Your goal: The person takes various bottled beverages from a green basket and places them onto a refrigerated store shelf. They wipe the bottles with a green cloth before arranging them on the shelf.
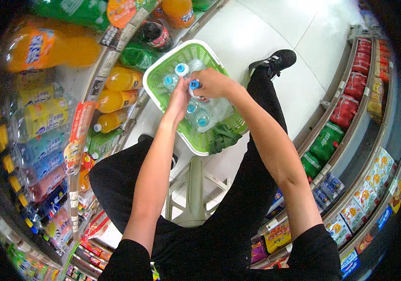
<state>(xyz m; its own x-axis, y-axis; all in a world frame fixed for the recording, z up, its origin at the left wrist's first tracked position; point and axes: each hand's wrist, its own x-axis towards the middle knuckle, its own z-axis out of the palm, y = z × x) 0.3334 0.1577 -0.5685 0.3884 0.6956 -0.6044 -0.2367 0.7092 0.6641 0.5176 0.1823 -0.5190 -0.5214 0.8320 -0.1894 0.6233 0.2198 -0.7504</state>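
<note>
A green plastic basket with a white rim point(151, 75) stands on the floor before me. Over its middle my right hand point(214, 83) grips a bottle with a blue cap point(194, 84). My left hand point(179, 100) is against the left side of that bottle; whether its fingers also hold it is hard to tell. Inside the basket, clear bottles with light blue caps stand upright, among them one behind my hands point(182, 69) and one nearer me point(202, 119). A dark green cloth point(224, 138) hangs over the basket's near right corner.
Shelves on the left hold orange soda bottles point(112, 100) and other drinks. On the right, curved shelves carry red packs point(344, 109), green packs point(327, 140) and snack boxes. Between my legs is a greenish plastic stool point(195, 189). My black shoe point(277, 61) rests on the tiled floor point(253, 31).
</note>
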